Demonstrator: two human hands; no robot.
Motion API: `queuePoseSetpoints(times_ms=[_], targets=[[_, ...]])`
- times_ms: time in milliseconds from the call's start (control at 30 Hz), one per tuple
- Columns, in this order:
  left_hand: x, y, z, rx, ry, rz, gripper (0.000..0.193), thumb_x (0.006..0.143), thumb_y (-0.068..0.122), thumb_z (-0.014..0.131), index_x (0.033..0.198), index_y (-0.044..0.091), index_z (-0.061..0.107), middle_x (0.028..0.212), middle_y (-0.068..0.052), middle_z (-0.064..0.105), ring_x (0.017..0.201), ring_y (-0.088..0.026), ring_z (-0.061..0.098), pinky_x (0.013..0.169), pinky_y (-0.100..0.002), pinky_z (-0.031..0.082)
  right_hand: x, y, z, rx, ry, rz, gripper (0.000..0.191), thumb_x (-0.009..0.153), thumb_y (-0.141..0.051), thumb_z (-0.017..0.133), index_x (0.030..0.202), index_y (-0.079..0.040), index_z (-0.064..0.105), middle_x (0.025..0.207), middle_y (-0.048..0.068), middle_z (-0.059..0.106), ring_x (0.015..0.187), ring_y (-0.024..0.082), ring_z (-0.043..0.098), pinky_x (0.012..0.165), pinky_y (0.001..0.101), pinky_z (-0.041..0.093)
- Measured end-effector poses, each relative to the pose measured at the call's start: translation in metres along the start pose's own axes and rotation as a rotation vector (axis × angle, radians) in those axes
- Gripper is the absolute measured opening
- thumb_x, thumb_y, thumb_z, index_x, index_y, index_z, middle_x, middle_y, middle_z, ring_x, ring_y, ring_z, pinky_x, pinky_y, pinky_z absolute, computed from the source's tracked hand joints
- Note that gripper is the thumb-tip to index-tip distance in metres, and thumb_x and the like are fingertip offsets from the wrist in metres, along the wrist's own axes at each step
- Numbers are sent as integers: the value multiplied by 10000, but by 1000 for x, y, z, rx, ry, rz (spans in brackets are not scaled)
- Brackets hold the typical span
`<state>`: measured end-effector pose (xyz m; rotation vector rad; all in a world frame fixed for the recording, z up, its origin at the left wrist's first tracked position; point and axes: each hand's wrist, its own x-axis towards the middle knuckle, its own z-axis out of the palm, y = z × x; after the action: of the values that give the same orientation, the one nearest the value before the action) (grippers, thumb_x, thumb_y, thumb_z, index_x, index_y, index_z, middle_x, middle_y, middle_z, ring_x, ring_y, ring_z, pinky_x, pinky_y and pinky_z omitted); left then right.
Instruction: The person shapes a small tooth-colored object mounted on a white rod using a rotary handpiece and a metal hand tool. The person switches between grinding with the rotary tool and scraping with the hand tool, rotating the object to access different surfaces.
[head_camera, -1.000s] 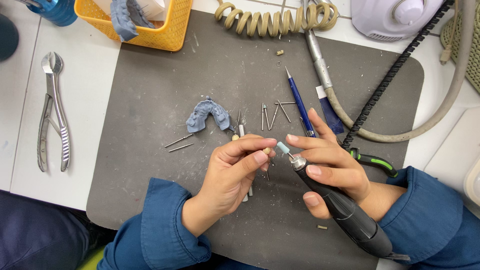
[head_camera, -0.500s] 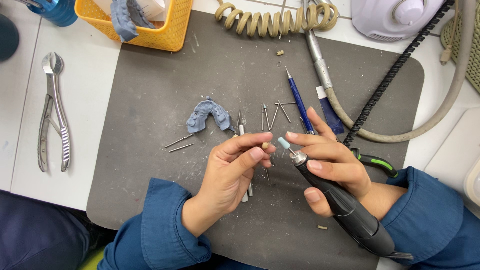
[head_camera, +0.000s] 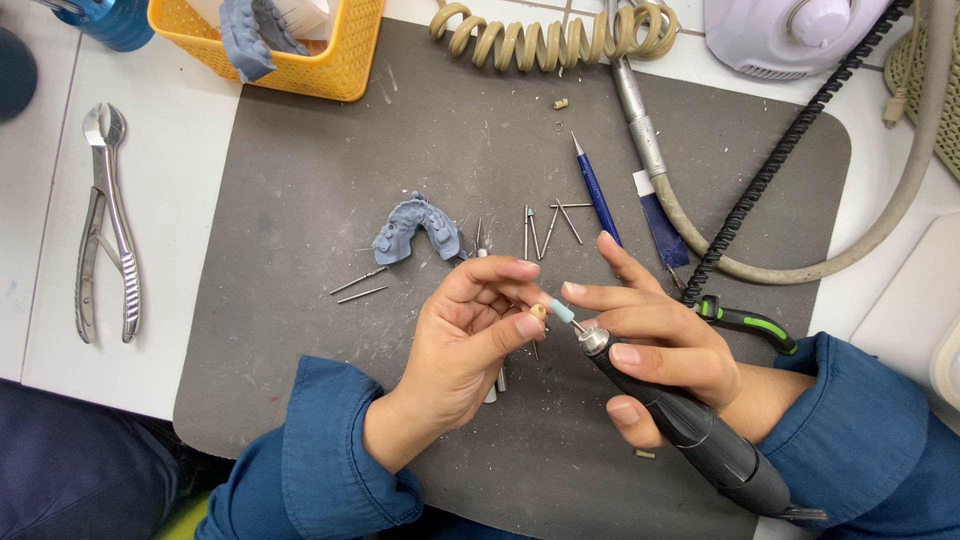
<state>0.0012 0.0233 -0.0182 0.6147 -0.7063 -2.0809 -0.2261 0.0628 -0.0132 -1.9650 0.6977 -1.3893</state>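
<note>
My left hand pinches a tiny tan tooth-like piece between thumb and fingertips above a grey mat. My right hand grips a black rotary handpiece like a pen. Its pale blue tip touches the small piece. A blue dental cast lies on the mat just beyond my left hand. Several thin metal burs lie beside it.
Metal pliers rest on the white counter at the left. A yellow basket with another blue cast stands at the back. A blue pen-like tool, a green-handled tool, a coiled cord, hoses and a white machine fill the right side.
Both hands have shifted slightly, with the handpiece tip staying against the small piece. Nothing else on the mat moved.
</note>
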Motion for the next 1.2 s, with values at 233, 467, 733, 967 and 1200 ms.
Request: queuePoseSetpoints(times_ms=[233,467,733,967,1200], targets=[[0,0,-3,20,-41,19,341,974,-49,715,1292,1,602,1096,-114,718,1020,-153,687,933,-282,588,2,2,-2,15,-66,-48,426,947,-194,671,1327,-138,486,1203,157,624,1306,426,617,1253,773,255],[-1,-2,-4,22,-40,13,341,967,-56,717,1282,1,600,1092,-114,719,1021,-154,691,939,-279,589,4,1,-4,6,-96,-42,407,965,-184,661,1326,-129,480,1209,154,623,1312,435,618,1239,766,309],[-2,-5,-5,-13,-43,-4,315,983,-55,702,1277,-3,603,1101,-122,719,1020,-156,689,930,-277,589,2,-1,-2,21,-70,-32,373,998,-190,640,1326,-106,481,1216,186,614,1315,445,613,1212,724,405],[-3,-5,-6,-33,-48,-19,287,1000,-29,696,1272,2,608,1117,-131,714,1019,-163,690,914,-289,595,0,1,1,23,-33,-24,387,992,-194,653,1325,-105,478,1225,198,615,1295,433,627,1187,706,452],[-4,-6,-5,-52,-59,-10,269,1021,-21,689,1277,-4,609,1132,-134,717,1032,-166,690,918,-290,592,0,2,0,-5,-56,-45,399,983,-189,659,1331,-105,483,1232,193,608,1299,443,614,1184,709,450]])
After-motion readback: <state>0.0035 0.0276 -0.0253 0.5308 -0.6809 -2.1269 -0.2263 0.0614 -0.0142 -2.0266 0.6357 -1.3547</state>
